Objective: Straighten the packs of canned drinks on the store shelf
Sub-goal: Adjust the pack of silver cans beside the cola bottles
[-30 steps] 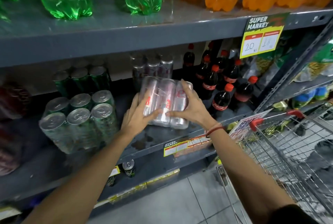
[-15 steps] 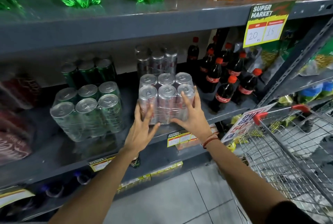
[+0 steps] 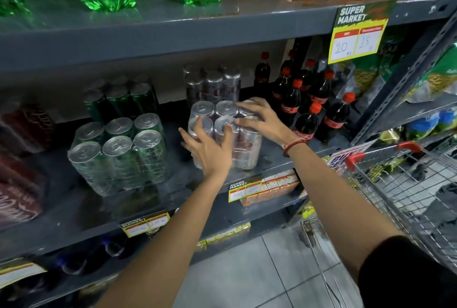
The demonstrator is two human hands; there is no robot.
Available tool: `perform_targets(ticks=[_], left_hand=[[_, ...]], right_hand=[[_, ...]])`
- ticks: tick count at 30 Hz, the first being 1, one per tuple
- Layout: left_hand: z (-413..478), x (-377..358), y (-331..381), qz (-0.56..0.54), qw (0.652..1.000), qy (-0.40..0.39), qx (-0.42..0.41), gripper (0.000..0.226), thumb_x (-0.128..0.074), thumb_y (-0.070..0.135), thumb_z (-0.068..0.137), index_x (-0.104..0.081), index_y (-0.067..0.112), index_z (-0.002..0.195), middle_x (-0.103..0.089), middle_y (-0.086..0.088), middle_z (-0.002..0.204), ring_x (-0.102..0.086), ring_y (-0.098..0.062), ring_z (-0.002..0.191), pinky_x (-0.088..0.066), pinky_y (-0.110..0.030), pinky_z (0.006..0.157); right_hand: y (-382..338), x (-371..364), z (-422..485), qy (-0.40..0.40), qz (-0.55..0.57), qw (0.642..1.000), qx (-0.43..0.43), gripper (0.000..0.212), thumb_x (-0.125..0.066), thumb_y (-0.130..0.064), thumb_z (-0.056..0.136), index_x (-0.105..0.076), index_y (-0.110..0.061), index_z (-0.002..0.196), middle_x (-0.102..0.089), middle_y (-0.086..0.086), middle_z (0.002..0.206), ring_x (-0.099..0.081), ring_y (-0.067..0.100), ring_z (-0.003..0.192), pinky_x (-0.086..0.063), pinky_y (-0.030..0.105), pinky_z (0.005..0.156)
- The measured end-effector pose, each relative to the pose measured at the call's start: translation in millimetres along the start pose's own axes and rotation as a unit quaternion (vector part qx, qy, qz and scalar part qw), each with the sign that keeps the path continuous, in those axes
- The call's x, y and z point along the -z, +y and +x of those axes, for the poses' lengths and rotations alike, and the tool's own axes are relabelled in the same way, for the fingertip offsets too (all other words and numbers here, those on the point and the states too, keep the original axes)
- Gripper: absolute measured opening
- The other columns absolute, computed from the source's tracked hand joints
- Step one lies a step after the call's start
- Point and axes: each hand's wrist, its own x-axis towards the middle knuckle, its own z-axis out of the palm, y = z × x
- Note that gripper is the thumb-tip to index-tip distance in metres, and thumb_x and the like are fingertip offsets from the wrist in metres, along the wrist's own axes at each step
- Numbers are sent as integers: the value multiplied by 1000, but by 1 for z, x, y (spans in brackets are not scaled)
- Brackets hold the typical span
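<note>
Your left hand [image 3: 210, 151] presses flat on the front of the shrink-wrapped six-pack of silver cans [image 3: 244, 149] on the grey metal shelf [image 3: 277, 156]; your right hand [image 3: 262, 119] lies spread over its tops — neither clamped. Heavy, slick film — push low.

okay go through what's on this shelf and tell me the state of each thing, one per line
silver can pack: upright, wrapped, near shelf front
left hand: pressed on the pack's front
right hand: flat on the pack's top right
green can pack: upright, wrapped, turned askew
cola bottles: upright, capped
shopping cart: beside the shelf
</note>
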Motion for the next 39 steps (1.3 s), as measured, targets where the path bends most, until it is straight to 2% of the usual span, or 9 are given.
perform_targets(ticks=[4, 7, 13, 16, 19, 23, 27, 34, 39], left_hand=[[33, 9, -9, -18, 997, -64, -50, 59, -60, 35, 85, -34, 20, 135, -6, -21, 155, -11, -32, 144, -23, -37, 110], [67, 17, -15, -4, 983, -149, -106, 51, -59, 28, 87, -38, 17, 132, -29, -17, 146, -31, -20, 133, -21, -15, 100], [117, 19, -8, 102, 939, -289, -153, 45, -53, 26, 92, -44, 19, 135, -47, -12, 141, -43, -22, 131, -28, -22, 108], [110, 21, 7, 45, 958, -250, -131, 37, -51, 20, 93, -54, 10, 129, -54, -12, 135, -49, -24, 127, -34, -29, 109], [61, 16, 15, -28, 996, -56, -66, 37, -50, 23, 92, -53, 12, 127, -47, -16, 140, -43, -26, 130, -30, -27, 107], [-33, -13, 23, -60, 998, 14, -21, 61, -58, 39, 86, -32, 29, 140, -3, -13, 159, -8, -25, 147, -16, -36, 113], [-58, -47, 29, 37, 999, 11, 6, 94, -66, 57, 72, -16, 27, 147, 10, -16, 158, 6, -39, 145, -13, -56, 112], [-44, -64, 23, 87, 994, 62, 9, 102, -84, 48, 50, -35, 25, 136, -8, -20, 153, -9, -46, 140, -20, -61, 108], [-10, -27, 0, 64, 994, 0, -89, 90, -83, 41, 42, -44, 21, 121, -21, -16, 144, -27, -37, 134, -29, -46, 110]], right_hand=[[6, -8, -20, 87, 49, 995, -3, 47, -71, -30, 81, -59, -27, 127, -36, 3, 132, -33, 19, 132, -28, 39, 114], [4, -23, -46, 167, 45, 985, -10, 51, -69, -43, 79, -58, -28, 126, -35, 6, 135, -30, 19, 126, -30, 33, 107], [-25, -82, -73, 323, -60, 942, -68, 64, -50, -69, 79, -52, -29, 128, -36, 11, 132, -32, 26, 117, -33, 36, 98], [-21, -66, -72, 324, 20, 945, -43, 63, -48, -66, 82, -50, -27, 131, -37, 6, 127, -38, 23, 118, -35, 32, 101], [-10, -25, -48, 273, 130, 953, -35, 52, -52, -55, 87, -51, -28, 132, -37, -2, 122, -50, 26, 115, -41, 32, 101], [-6, 11, 15, 54, 78, 995, -38, 49, -57, -49, 87, -54, -28, 132, -43, 3, 140, -40, 20, 133, -28, 38, 114], [-15, 9, 49, -138, 6, 989, -48, 61, -60, -57, 81, -49, -31, 135, -42, -2, 148, -36, 14, 136, -25, 32, 113], [-10, 6, 47, -107, 35, 993, -28, 55, -67, -38, 84, -51, -25, 135, -46, 1, 145, -41, 13, 132, -29, 28, 111], [2, 7, 21, 33, -21, 997, -64, 56, -64, -47, 83, -50, -30, 135, -43, 7, 143, -34, 24, 135, -24, 31, 114]])
